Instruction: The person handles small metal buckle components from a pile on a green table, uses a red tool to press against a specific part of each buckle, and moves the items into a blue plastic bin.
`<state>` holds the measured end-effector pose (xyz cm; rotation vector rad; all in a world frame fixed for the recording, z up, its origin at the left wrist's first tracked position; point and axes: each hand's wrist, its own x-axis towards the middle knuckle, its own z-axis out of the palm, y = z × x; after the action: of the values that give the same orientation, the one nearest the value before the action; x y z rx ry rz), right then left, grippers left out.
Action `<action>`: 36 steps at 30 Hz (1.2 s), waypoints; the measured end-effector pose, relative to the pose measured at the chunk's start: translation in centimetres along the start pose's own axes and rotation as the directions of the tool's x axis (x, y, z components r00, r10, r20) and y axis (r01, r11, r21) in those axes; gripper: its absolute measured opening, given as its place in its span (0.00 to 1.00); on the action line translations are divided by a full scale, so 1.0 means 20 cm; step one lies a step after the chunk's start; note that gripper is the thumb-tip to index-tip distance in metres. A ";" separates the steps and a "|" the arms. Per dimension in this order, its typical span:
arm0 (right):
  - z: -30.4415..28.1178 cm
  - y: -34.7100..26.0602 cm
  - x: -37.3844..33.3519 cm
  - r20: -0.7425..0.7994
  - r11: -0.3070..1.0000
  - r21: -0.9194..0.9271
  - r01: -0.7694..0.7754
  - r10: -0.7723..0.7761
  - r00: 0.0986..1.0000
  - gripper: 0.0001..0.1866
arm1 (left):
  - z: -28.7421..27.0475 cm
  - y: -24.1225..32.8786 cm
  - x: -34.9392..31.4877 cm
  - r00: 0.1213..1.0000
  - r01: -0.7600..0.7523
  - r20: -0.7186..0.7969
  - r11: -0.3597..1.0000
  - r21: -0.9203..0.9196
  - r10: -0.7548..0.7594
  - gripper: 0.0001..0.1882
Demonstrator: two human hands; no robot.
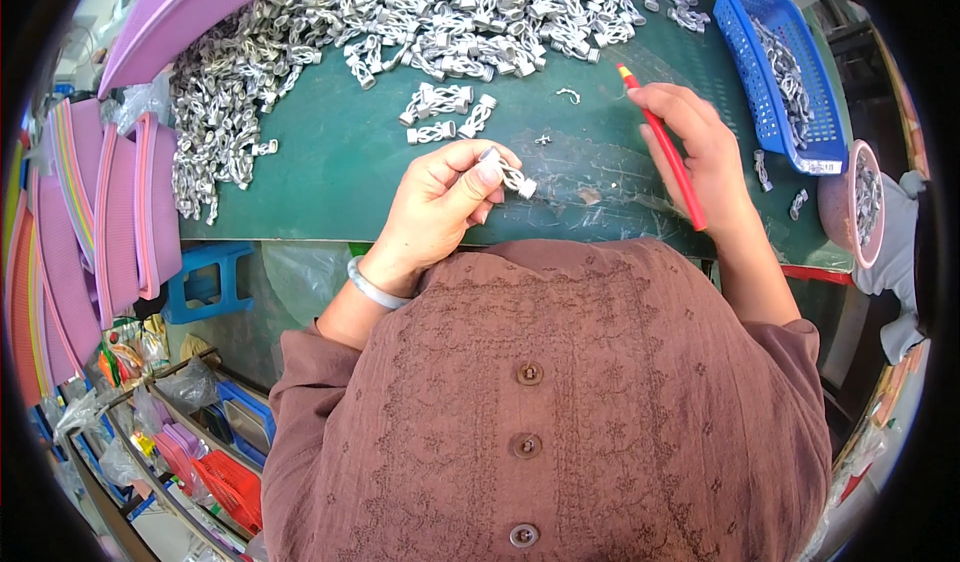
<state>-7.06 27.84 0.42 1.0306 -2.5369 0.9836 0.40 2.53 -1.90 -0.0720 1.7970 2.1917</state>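
Note:
My left hand (432, 207) pinches a small grey-white part (513, 176) with capped ends and open twisted strands between them, just above the table's near edge. To its right, my right hand (702, 147) is wrapped round a slim red pen-like tool (678, 174). The tool's yellow-banded tip points away from me, apart from the held part. A few similar loose parts (437, 102) lie just beyond my left hand. Two tiny scraps, a curved one (569, 95) and a small one (543, 141), lie between my hands.
A large heap of the same parts (480, 17) covers the far side of the green table (330, 162). At right stand a blue basket (735, 22) and a pink bowl (838, 207) holding parts. Purple bins (120, 192) are stacked at left, near a blue stool (212, 307).

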 end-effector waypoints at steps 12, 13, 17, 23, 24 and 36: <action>-0.20 -0.18 0.05 0.146 0.962 -0.132 0.240 -0.221 0.964 0.10 | -0.05 0.08 0.01 0.995 -0.095 0.017 0.993 -0.072 0.097 0.13; -0.24 -0.27 0.09 0.144 0.941 -0.042 0.335 -0.326 0.934 0.07 | -0.05 0.08 0.02 0.992 -0.123 0.019 0.991 -0.057 0.124 0.14; -0.41 -0.53 0.14 0.026 0.782 0.262 0.565 -0.591 0.806 0.03 | -0.04 0.11 0.03 0.992 -0.123 -0.006 0.991 -0.059 0.123 0.14; -0.48 -0.66 0.05 -0.185 0.749 0.318 0.581 -0.552 0.813 0.03 | -0.06 0.08 -0.05 0.993 -0.107 -0.047 0.993 -0.056 0.105 0.14; -0.50 -0.67 0.05 -0.196 0.753 0.316 0.578 -0.544 0.816 0.03 | -0.06 0.08 -0.04 0.992 -0.123 -0.033 0.990 -0.073 0.121 0.13; -0.49 -0.72 0.01 -0.249 0.726 0.339 0.599 -0.544 0.801 0.03 | -0.06 0.08 -0.06 0.995 -0.090 -0.039 0.993 -0.072 0.088 0.12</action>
<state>2.25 26.60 14.98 1.6662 -1.7300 1.3343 1.02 0.83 -0.36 -0.0482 1.7694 2.3330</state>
